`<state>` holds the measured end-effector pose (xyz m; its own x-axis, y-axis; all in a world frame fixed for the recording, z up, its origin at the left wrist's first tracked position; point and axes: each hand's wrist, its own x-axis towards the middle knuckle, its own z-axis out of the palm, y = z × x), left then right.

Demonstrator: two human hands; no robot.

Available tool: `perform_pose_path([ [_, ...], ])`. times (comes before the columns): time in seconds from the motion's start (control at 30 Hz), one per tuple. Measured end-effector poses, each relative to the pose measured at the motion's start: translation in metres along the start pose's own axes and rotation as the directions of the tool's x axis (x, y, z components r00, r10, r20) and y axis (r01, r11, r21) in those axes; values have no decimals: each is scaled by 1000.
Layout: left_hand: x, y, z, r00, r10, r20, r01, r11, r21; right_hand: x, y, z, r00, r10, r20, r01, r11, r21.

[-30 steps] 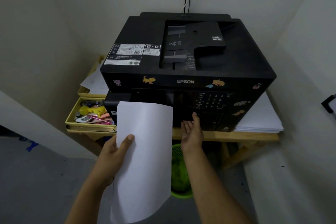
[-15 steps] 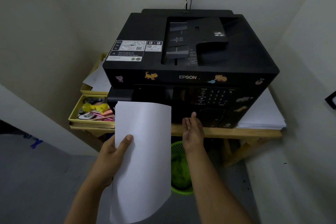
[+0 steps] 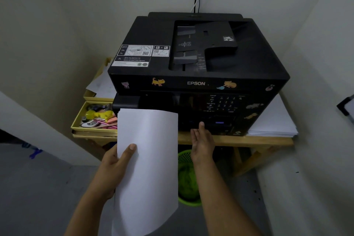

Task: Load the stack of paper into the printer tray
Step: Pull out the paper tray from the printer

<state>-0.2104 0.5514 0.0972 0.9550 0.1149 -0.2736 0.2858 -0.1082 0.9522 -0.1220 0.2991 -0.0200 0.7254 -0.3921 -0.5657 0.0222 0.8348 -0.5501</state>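
Observation:
A black Epson printer (image 3: 199, 59) stands on a wooden table (image 3: 239, 141) in a corner. My left hand (image 3: 116, 166) grips a thin stack of white paper (image 3: 149, 159) by its left edge, thumb on top, holding it upright and slightly curled in front of the printer's lower left. My right hand (image 3: 202, 141) reaches palm-up with straight fingers to the printer's lower front, fingertips at the dark tray area under the keypad. The tray itself is in shadow and hard to make out.
A second pile of white paper (image 3: 275, 122) lies on the table right of the printer. Yellow trays (image 3: 76, 122) with stationery sit on the left. A green mesh bin (image 3: 188, 178) stands under the table. Walls close in on both sides.
The view has shifted slightly; the printer sits a little higher in frame than a second ago. My right hand stays at the printer's lower front, and my left hand keeps holding the paper.

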Motion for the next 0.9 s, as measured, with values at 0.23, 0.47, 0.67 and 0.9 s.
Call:
perform_pose_path([
  [0.23,1,0,-14,1000,-9,-18,10,1000,29,-7,-1,-3,996,-50,-80,35,985,-170],
  [0.47,6,6,-27,1000,-18,-21,19,999,46,-32,3,-21,983,-105,-149,72,975,-212],
  [0.67,7,13,-28,1000,-18,10,17,999,41,-51,1,-36,986,-115,-124,83,969,-234],
  [0.9,-2,9,-18,1000,11,29,-11,1000,26,-76,-2,-53,989,-85,-124,52,967,-248],
])
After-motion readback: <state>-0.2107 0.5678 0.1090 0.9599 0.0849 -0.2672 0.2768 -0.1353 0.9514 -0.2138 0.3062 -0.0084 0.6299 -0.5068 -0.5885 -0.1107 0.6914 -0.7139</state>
